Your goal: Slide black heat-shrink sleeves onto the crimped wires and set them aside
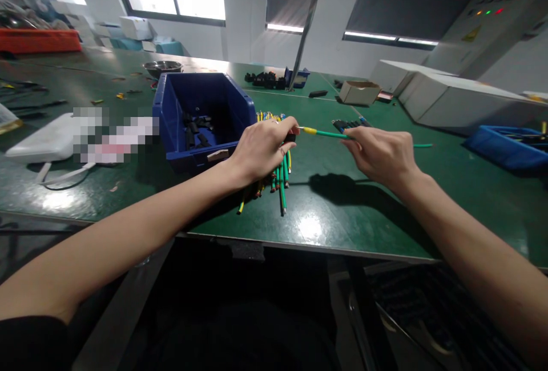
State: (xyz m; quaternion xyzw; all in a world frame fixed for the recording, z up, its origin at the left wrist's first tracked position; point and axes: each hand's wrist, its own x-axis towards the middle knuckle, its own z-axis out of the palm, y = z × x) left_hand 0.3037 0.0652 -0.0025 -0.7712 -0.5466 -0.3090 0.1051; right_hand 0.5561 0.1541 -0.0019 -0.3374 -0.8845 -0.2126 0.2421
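So, the blue bin (243, 107) is taken as the reference here. Just to the right of it, a bundle of green and yellow wires (280, 184) is gripped in the left hand (262, 149), fingers wrapped shut around the middle of the bunch. The lower ends are fanned out toward the table's near edge and the yellow-tipped upper ends can be seen poking up behind the knuckles. The bundle looks to be held just above the green table (342, 211), though whether the tips are touching it can't be told.

Further right of the bin, a single green wire (331, 134) is pinched in the right hand (380, 157). Its yellow end is pointed back at the bin and is met by the left thumb and forefinger. The other end is trailed out past the right hand. The two hands are kept apart, bridged only by that wire.

Inside the bin, some small black parts (196, 131) are piled. A few black connectors (347, 124) are laid just behind the right hand. Behind and right of the bin, a cardboard box (358, 92) is parked, and far right a shallow blue tray (507, 148). A metal bowl (161, 67) is set behind the bin.
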